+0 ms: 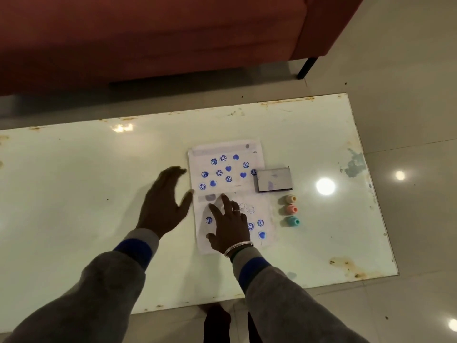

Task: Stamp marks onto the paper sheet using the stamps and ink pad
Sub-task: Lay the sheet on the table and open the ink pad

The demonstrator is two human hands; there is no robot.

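A pale, glossy table [74,169] with rust-spotted edges stands before a red sofa [148,33]. The right hand [228,229] lies flat with fingers spread on the paper sheet [237,188]. The left hand [162,206], fingers straight and holding nothing, is just beside the sheet's left edge. The ink pad [274,179] sits at the right edge, with three stamps [291,209] in a row below it.

You can read no words or numbers here; the paper sheet [237,188] shows blue heart and smiley-face marks, and its printed lines are too blurred.
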